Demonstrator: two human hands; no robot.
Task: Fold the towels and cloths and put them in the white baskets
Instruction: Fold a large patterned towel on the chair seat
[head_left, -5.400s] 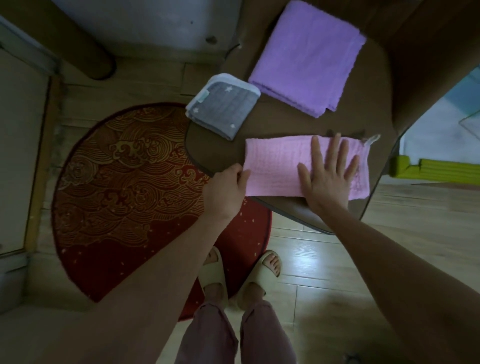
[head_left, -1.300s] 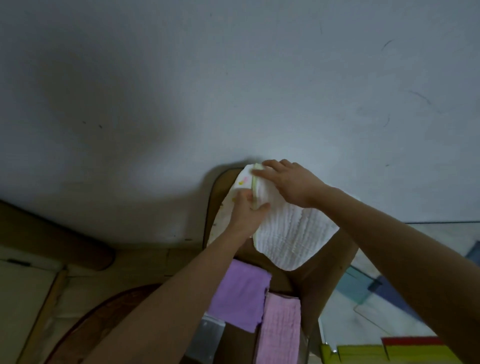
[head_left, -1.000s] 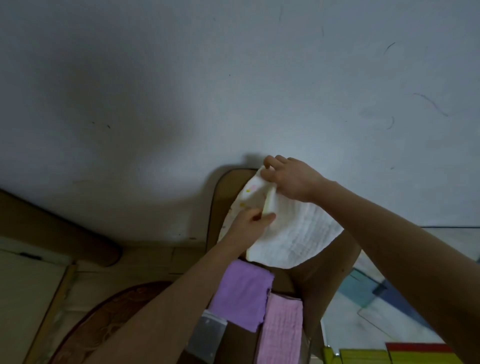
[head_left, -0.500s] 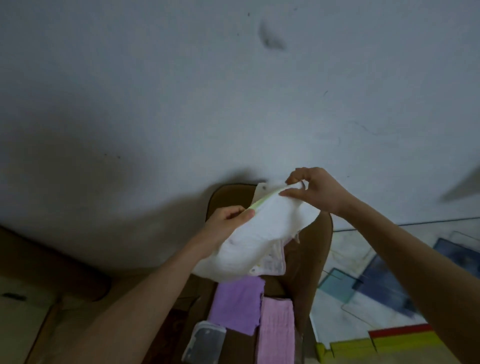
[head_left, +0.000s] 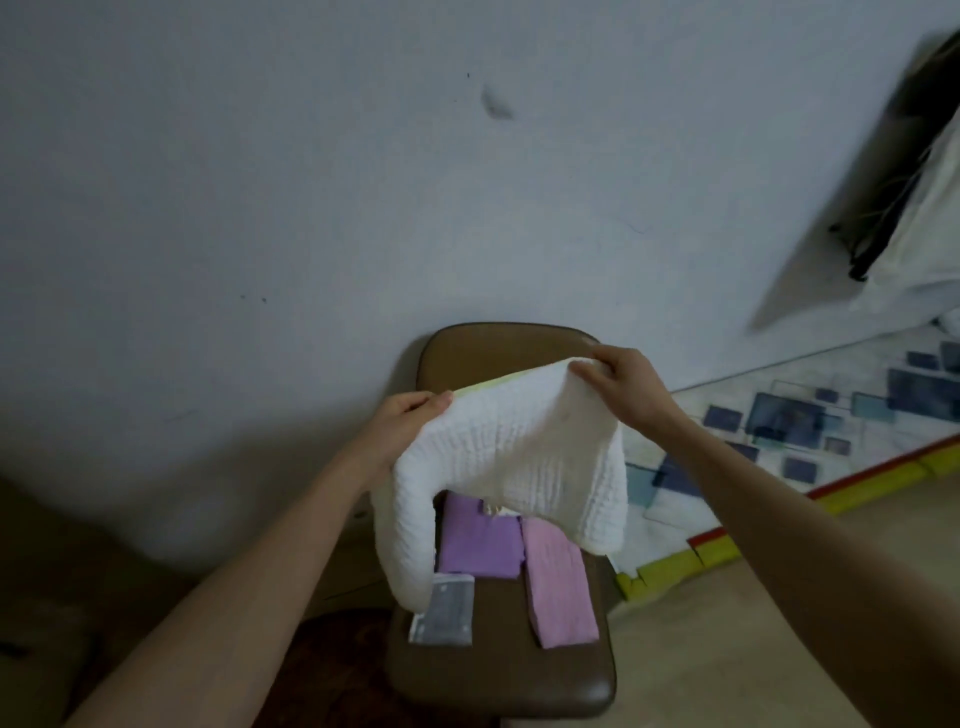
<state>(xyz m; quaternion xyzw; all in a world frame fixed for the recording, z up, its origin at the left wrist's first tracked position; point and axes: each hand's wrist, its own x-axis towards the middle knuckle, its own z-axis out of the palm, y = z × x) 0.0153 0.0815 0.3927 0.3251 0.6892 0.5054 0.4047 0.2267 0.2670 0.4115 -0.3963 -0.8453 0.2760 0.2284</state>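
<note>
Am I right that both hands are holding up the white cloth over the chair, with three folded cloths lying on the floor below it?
Not quite. The head view shows the left hand and right hand holding the white cloth up, but the purple cloth, pink cloth and grey cloth lie folded on the chair seat, not on the floor.

Below my fingers (head_left: 423, 402) the white cloth (head_left: 511, 462) hung over three folded cloths; only the seat's front edge (head_left: 498, 680) lay bare.
</note>
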